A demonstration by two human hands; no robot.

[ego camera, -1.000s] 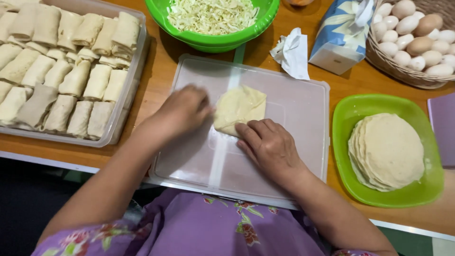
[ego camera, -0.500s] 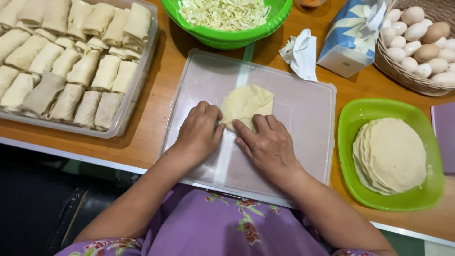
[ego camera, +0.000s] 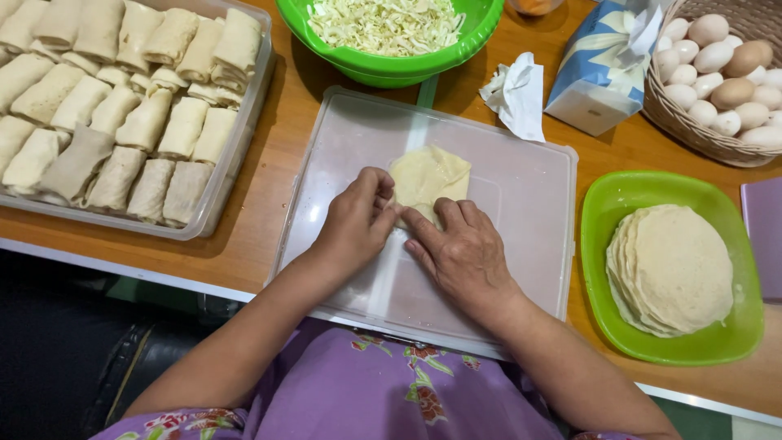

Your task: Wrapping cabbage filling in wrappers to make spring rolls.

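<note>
A thin pale wrapper (ego camera: 429, 175), partly folded over, lies on an upturned clear plastic lid (ego camera: 521, 204) at the table's middle. My left hand (ego camera: 356, 220) grips the wrapper's near left edge with curled fingers. My right hand (ego camera: 460, 253) presses on its near edge, fingers flat and pointing left, touching the left hand. The near part of the wrapper is hidden under both hands.
A clear tray (ego camera: 236, 155) of several finished rolls stands at the left. A green bowl (ego camera: 391, 69) of shredded cabbage is at the back. A green dish (ego camera: 619, 204) holds stacked wrappers (ego camera: 672, 269) at right. A tissue pack (ego camera: 603, 65), crumpled tissue (ego camera: 517, 98) and egg basket (ego camera: 684, 114) sit behind.
My left hand came in from the wrapper's left side to its near edge, next to the right hand. Both hands now bunch together on the wrapper's near edge.
</note>
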